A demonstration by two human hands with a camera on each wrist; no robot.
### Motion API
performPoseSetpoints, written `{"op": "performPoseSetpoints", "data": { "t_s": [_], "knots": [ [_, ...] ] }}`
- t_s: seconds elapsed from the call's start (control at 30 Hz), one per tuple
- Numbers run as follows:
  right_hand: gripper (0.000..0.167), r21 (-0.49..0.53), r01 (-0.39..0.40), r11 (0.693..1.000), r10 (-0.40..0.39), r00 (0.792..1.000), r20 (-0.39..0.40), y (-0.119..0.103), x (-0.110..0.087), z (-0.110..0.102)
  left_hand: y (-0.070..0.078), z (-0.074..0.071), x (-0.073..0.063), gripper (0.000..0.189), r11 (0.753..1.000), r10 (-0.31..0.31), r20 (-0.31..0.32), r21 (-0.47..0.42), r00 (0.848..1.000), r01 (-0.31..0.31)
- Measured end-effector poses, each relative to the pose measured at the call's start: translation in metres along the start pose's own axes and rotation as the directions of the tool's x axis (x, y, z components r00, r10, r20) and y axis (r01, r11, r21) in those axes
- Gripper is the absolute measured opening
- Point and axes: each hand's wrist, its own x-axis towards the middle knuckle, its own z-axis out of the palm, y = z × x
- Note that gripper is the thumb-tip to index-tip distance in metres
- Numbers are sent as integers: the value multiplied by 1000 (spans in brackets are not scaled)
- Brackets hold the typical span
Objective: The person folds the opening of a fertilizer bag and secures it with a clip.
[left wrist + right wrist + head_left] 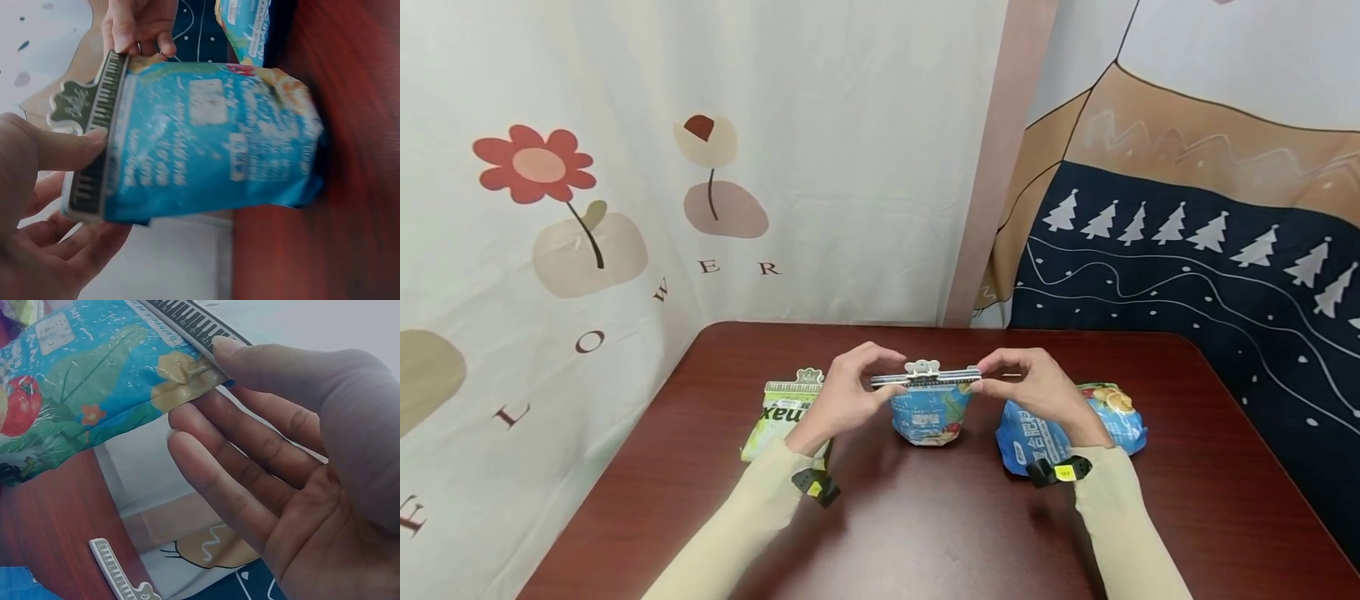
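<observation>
A blue bag (929, 415) with vegetable pictures stands upright over the middle of the table. Across its top edge sits a long clip (100, 125) with ruler markings and a wavy-edged handle. My left hand (848, 390) pinches one end of this clip, thumb on the near side and fingers behind. At the other end my right hand (1036, 385) grips the clip and the bag's corner, its thumb (240, 356) lying over the ruler marks. The right hand's lower fingers spread out below the corner.
Left of the blue bag lies a green bag (775, 417) with a similar clip (809, 377) on its top. Another blue bag (1033, 437) lies under the right forearm. A loose ruler clip (115, 569) rests on the dark red table (910, 533), with curtains behind.
</observation>
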Motion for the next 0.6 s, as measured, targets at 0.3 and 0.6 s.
{"op": "performPoseSetpoints", "data": {
  "t_s": [0.3, 0.6],
  "knots": [
    [27, 5, -8, 1000, 8, 1000, -1, 3, 0, 2, -17, 3, -19, 20, 939, -237, -42, -265, 971, 218],
    [22, 11, -7, 1000, 8, 1000, -21, 2, 1, 6, -35, 7, -22, 21, 903, -266, -74, -368, 961, 222]
  ]
}}
